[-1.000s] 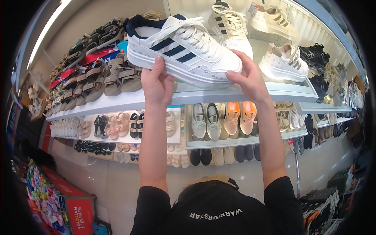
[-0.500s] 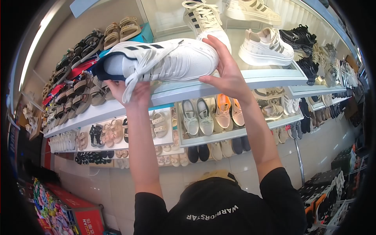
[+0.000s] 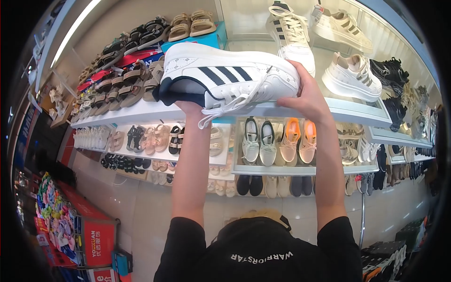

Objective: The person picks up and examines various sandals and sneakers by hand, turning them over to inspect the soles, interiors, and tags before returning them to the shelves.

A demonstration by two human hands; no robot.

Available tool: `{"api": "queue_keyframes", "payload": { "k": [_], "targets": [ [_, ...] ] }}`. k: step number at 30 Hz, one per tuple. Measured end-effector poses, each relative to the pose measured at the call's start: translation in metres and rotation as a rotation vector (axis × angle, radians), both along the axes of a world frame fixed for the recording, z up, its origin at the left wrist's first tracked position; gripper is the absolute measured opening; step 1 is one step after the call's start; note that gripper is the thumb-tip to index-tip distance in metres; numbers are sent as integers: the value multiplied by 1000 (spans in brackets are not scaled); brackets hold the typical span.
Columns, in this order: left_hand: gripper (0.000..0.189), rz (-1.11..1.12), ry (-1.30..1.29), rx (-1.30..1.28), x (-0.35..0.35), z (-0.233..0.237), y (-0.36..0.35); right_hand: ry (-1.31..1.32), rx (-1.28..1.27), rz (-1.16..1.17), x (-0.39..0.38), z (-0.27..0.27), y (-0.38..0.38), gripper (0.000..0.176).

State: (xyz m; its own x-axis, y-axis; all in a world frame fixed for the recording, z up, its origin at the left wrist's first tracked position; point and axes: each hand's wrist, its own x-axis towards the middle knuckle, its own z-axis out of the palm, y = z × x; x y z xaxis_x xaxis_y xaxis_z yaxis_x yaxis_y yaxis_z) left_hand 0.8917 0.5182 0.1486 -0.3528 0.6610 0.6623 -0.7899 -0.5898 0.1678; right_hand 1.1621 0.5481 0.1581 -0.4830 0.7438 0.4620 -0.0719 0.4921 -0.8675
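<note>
A white sneaker (image 3: 235, 77) with dark stripes, a navy collar and loose white laces is held up before the shelves, its side and the edge of its sole facing me. At its toe, on the right, my right hand (image 3: 307, 96) grips with the thumb below and fingers behind. Under the heel end is my left hand (image 3: 191, 107), its fingers mostly hidden behind the shoe. Behind it on the upper shelf stand a white striped sneaker (image 3: 293, 40) and a chunky white sneaker (image 3: 352, 77).
Sandals (image 3: 127, 87) line the upper left shelf, near a teal box (image 3: 216, 40). Below, a glass-edged shelf (image 3: 305, 169) holds pale and orange-lined shoes. A red bin (image 3: 98, 242) stands at lower left, shoe boxes (image 3: 383, 256) at lower right.
The sneaker has rolled so that more of its striped side and sole edge shows. Both hands and the shoe sit slightly differently, and the view has shifted, with the shelves further right.
</note>
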Motion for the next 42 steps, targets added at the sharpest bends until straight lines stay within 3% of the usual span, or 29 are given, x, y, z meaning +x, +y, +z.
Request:
{"api": "queue_keyframes", "payload": {
  "k": [5, 10, 14, 16, 18, 20, 21, 22, 24, 25, 27, 31, 36, 39, 42],
  "targets": [
    [74, -15, 7, -6, 3, -3, -3, -33, -14, -25, 1, 3, -2, 86],
    [73, 176, 189, -104, 9, 3, -13, 4, -34, -32, 0, 1, 1, 86],
    [71, 205, 108, -179, 4, -1, -5, 25, -66, -2, 1, 4, -2, 86],
    [70, 35, 23, -153, 3, -5, -5, 36, -88, 0, 1, 5, -3, 85],
    [72, 101, 47, -219, -9, -15, 3, 50, -84, 9, 3, 2, 2, 82],
    [81, -594, -91, -130, -22, -23, 9, 128, -136, 40, 2, -2, 8, 80],
    [91, 15, 163, -379, 7, -9, -1, 208, -189, 91, 3, -3, 10, 77],
    [99, -72, 219, -377, 4, -9, -3, 207, -188, 64, 4, -3, 9, 77],
    [73, -59, 291, -271, 29, -12, -2, 191, -207, 113, 4, 0, 9, 74],
    [73, -75, 294, -267, 41, -10, -1, 158, -187, 118, 6, 1, 10, 74],
    [74, 539, 697, -304, 58, -6, -4, 121, -154, 92, 5, 0, 9, 75],
    [71, 446, 755, -521, 63, 25, -19, -24, -108, 90, 4, -1, 14, 77],
    [63, 428, 692, -441, 36, 37, 17, 18, -148, 151, 1, -2, 11, 78],
    [46, 281, 773, -554, 35, 60, 23, -44, -153, 152, 3, -1, 11, 73],
    [45, 154, 798, -585, 25, 60, 60, -45, -174, 144, 4, 1, 6, 66]
  ]
}}
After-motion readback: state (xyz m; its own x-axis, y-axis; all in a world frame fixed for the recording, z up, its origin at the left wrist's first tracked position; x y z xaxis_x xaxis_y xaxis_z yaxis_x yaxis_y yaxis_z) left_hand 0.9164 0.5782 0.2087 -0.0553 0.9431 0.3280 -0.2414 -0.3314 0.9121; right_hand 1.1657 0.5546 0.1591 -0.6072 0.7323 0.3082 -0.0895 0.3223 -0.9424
